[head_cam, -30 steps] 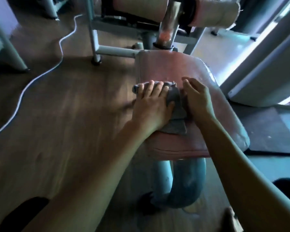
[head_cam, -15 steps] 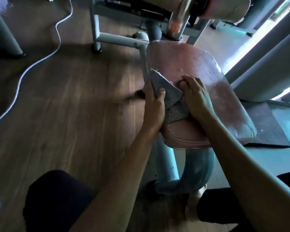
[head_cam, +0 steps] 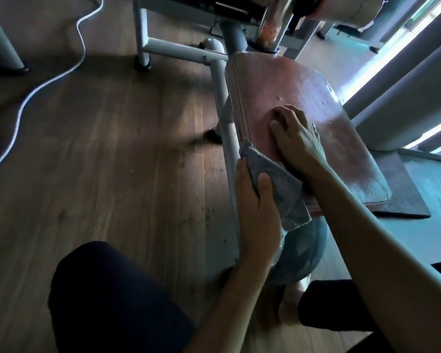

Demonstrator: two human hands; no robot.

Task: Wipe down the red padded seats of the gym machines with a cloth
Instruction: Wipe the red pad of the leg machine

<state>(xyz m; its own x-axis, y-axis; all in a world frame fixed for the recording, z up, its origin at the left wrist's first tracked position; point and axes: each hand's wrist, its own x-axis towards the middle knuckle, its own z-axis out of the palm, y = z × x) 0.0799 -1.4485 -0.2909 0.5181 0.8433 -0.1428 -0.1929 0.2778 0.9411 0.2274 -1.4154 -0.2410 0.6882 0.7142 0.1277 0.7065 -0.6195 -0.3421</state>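
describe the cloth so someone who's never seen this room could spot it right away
Start at the red padded seat of the gym machine in the middle of the wooden floor. At its near left edge, the left hand grips a grey cloth that drapes over the edge, beside the right hand resting on the pad. It is the only soft, frayed grey thing among smooth metal tubes.

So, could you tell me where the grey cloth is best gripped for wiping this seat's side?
Probably at the bunched upper part of the grey cloth, from the seat's left, where the left hand already pinches it; its lower end hangs loose off the red padded seat.
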